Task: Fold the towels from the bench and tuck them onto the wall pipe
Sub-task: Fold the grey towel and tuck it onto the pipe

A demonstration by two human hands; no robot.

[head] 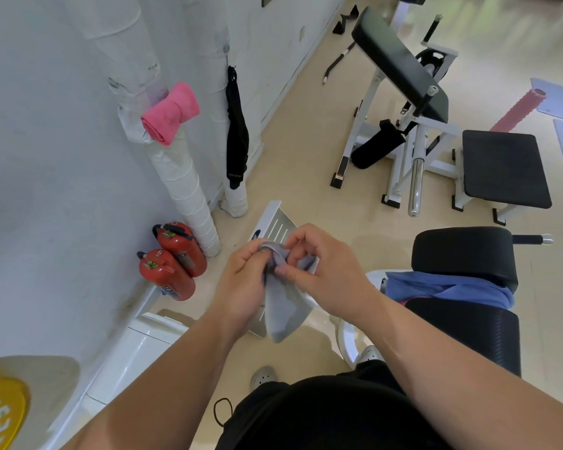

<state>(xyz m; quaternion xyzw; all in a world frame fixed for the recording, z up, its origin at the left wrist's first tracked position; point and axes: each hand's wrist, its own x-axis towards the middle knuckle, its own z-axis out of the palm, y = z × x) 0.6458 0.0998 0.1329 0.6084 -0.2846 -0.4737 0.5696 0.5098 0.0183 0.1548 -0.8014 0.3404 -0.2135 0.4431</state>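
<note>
**A:** Pretty clearly a gym. There's a white-framed preacher curl bench [400, 63] with a black angled pad and a flat black seat [504, 168] beside it, all on a shiny beige floor [306, 131].

**B:** Agreed. A pink ridged foam roller [517, 108] lies by grey mats [559, 99], a curved bar [337, 61] rests near the wall, and a yellow weight plate [0, 414] sits in the corner. Two red fire extinguishers [171, 261] stand by the wrapped pipe [182, 177].

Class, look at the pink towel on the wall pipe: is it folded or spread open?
Folded. The pink towel is a compact roll tucked behind the white wrapped pipe, its ends sticking out on either side.
</note>
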